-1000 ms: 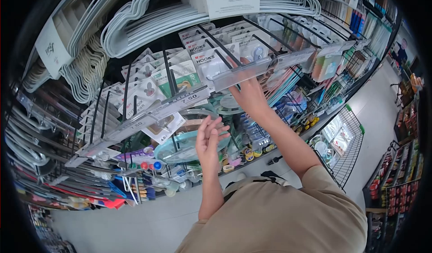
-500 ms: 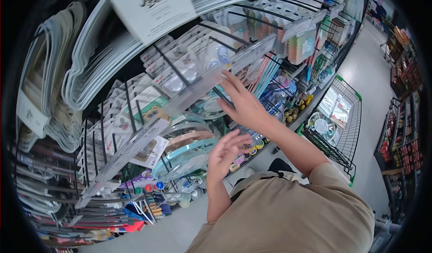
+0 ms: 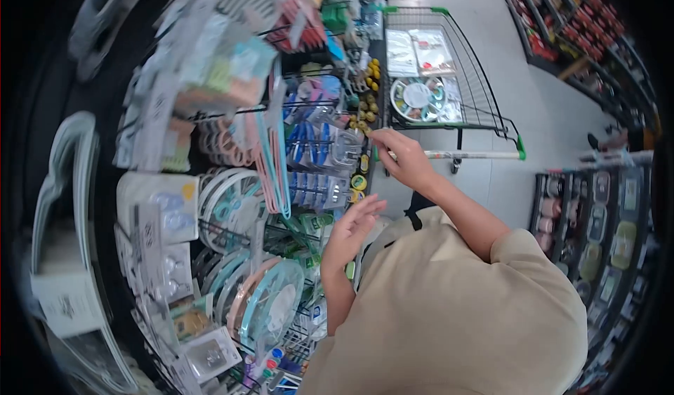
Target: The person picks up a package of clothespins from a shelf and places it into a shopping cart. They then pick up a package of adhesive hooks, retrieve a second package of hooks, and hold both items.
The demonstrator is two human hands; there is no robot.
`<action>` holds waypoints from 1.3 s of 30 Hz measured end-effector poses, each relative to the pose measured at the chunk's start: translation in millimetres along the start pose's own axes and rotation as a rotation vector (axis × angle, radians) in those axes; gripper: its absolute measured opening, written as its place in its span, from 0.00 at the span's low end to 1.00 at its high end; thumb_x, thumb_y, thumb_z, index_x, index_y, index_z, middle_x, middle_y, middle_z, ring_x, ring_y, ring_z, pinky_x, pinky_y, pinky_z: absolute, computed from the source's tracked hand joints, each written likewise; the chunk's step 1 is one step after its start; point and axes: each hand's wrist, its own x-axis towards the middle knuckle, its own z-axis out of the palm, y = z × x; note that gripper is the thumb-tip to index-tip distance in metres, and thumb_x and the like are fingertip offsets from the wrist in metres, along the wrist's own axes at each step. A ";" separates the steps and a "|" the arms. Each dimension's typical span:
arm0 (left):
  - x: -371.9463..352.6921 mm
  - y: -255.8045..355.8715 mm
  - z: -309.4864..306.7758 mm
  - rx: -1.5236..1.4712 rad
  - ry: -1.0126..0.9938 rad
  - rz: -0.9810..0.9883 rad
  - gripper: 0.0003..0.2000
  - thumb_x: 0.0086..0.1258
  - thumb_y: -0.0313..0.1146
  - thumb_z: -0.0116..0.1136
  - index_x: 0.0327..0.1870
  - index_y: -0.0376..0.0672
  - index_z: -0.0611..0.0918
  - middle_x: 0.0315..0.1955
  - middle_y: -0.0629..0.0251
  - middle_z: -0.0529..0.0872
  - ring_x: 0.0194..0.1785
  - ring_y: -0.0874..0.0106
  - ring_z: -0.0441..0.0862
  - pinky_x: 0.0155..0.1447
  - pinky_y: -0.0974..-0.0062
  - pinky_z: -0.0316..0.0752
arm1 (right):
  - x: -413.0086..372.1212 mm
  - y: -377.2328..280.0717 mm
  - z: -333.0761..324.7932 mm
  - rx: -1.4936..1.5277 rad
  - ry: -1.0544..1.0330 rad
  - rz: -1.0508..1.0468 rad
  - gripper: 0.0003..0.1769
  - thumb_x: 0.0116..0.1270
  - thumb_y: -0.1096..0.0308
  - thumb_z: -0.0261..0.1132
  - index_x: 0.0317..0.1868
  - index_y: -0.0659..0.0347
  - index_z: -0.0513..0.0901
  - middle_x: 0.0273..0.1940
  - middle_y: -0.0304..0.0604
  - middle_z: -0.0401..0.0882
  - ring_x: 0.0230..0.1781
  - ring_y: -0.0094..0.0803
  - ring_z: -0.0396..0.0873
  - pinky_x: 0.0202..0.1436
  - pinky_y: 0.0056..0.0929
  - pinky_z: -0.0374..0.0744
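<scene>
My right hand point(image 3: 404, 160) is over the left end of the shopping cart's white handle point(image 3: 481, 155), fingers loosely bent and thumb apart from them. It overlaps the handle in this view. My left hand point(image 3: 349, 235) hovers in front of the shelf, fingers spread and nothing in it. Close to its left are round plastic items point(image 3: 302, 293) in teal, pink and grey, hanging in a row. The wire cart point(image 3: 484, 79) with green corners holds flat clear-wrapped packs point(image 3: 414, 51) and a round item with a white centre point(image 3: 416, 96).
Pastel hangers point(image 3: 275, 163), carded goods point(image 3: 165, 205) and blue packaged items point(image 3: 309, 144) fill the rack at left. White hangers point(image 3: 62, 254) hang at the far left. Another stocked shelf point(image 3: 597, 226) lines the right side. Pale tiled floor point(image 3: 484, 191) runs between.
My view has turned right toward the cart. My right hand has left the shelf front and come to the cart handle. My left hand stays open near my body.
</scene>
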 end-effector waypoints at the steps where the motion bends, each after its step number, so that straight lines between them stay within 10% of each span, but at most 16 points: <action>1: 9.0 -7.9 -2.8 0.021 0.031 -0.069 0.23 0.81 0.32 0.50 0.72 0.32 0.68 0.62 0.48 0.80 0.66 0.62 0.78 0.69 0.66 0.72 | -8.8 16.0 -7.3 0.004 0.017 0.062 0.15 0.66 0.81 0.62 0.53 0.64 0.81 0.45 0.50 0.84 0.42 0.48 0.84 0.46 0.39 0.82; 26: 274.5 -172.0 -19.8 1.191 0.314 -0.315 0.19 0.74 0.29 0.49 0.65 0.44 0.77 0.53 0.46 0.81 0.56 0.46 0.78 0.61 0.56 0.73 | -25.3 395.3 -117.9 0.015 0.031 0.973 0.14 0.67 0.68 0.58 0.46 0.68 0.85 0.37 0.58 0.87 0.38 0.50 0.86 0.46 0.42 0.83; 29: 271.1 -173.4 -24.8 1.154 0.308 -0.425 0.19 0.72 0.24 0.49 0.64 0.44 0.79 0.50 0.47 0.83 0.54 0.47 0.80 0.59 0.58 0.74 | -24.8 456.4 -111.9 0.610 0.304 1.368 0.14 0.73 0.66 0.59 0.50 0.66 0.84 0.40 0.45 0.87 0.39 0.33 0.86 0.43 0.35 0.85; 32: 277.9 -168.8 -19.6 1.226 0.277 -0.364 0.21 0.71 0.21 0.49 0.63 0.44 0.79 0.46 0.49 0.82 0.48 0.49 0.80 0.54 0.58 0.75 | -43.2 529.7 -100.9 1.148 0.704 1.614 0.16 0.75 0.66 0.58 0.56 0.66 0.78 0.46 0.48 0.85 0.43 0.37 0.86 0.46 0.38 0.86; 39: 283.1 -166.2 -17.2 1.213 0.286 -0.465 0.21 0.69 0.20 0.51 0.63 0.42 0.79 0.38 0.53 0.78 0.36 0.55 0.76 0.42 0.61 0.73 | -57.5 629.3 -84.7 1.208 1.108 1.719 0.18 0.76 0.70 0.57 0.60 0.70 0.70 0.55 0.56 0.80 0.55 0.44 0.79 0.59 0.43 0.82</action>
